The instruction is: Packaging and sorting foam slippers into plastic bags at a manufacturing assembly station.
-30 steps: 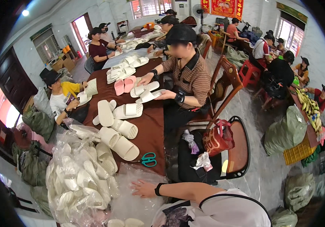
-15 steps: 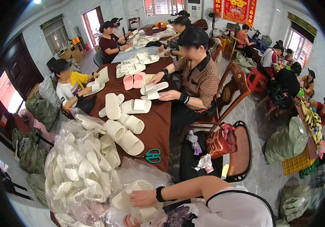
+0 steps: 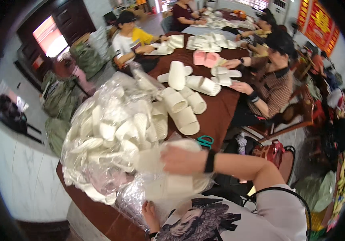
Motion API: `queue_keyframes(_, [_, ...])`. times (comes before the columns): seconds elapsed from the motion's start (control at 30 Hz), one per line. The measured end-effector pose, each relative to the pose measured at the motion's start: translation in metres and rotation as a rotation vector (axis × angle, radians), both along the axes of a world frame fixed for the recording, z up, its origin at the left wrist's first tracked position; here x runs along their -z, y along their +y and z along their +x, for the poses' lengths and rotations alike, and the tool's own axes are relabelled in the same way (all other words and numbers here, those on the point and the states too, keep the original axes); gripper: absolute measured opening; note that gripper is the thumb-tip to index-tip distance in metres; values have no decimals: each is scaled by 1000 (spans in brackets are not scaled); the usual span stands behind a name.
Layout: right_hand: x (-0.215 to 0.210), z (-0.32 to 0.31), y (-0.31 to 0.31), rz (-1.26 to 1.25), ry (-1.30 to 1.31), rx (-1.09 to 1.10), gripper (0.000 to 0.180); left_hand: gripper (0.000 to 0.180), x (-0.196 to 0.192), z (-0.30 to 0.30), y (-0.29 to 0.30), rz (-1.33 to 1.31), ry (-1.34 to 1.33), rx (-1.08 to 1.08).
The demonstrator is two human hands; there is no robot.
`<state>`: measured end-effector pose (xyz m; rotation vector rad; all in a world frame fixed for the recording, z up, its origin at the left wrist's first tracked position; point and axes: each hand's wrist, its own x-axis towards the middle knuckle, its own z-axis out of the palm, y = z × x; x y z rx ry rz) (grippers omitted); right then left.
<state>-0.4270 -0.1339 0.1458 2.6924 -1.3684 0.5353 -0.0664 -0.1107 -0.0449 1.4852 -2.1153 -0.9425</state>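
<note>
My right hand [image 3: 183, 160], smeared by motion, is closed over a white slipper [image 3: 147, 160] whose outline is blurred. Just below it, another white slipper [image 3: 171, 186] lies in thin clear film near my body. Low in the view, the fingers of my left hand [image 3: 150, 213] are closed at the edge of a clear plastic bag [image 3: 131, 199]. A big heap of white slippers [image 3: 110, 130] in clear plastic stands to the left of my hands. Green-handled scissors [image 3: 205, 141] lie just beyond my right hand.
Loose white slippers [image 3: 183, 119] and a pink pair [image 3: 206, 58] lie farther up the brown-covered table [image 3: 217, 113]. A person in a striped shirt [image 3: 275, 90] handles slippers at the right; one in yellow and white [image 3: 128, 42] sits at the left. Beside the table stands a wooden chair [image 3: 289, 116].
The view has swung left, so the table and people sit farther right. My right hand has lifted off the slippers near my body and shifted up toward the heap with a slipper.
</note>
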Motion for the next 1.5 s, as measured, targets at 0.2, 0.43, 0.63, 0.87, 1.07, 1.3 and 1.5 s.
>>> queue_keyframes(0.2, [-15,-154,-60,-67,150,326,11,29,-4,12,-2,-97,-29,-55])
queue_keyframes(0.43, [-13,-247,-141,-160,115,677,13,27,-19,1,-4,1,-37,-66])
queue_keyframes(0.63, [6,-79,-166,-82,-380,128,27,27,-22,3,-7,-31,-44,-67])
queue_keyframes(0.87, [23,77,-161,-187,-394,35,28,28,-34,0,-9,-83,-28,-53])
queue_keyframes(1.07, [-38,77,-165,177,-1220,115,7,26,-51,-1,-13,-135,104,-74])
queue_keyframes(1.3, [-121,70,-86,258,-1334,6,10,43,-138,-61,-47,458,877,144])
queue_keyframes(1.5, [-53,104,8,204,-1823,174,13,55,-134,-109,-60,1095,1848,125])
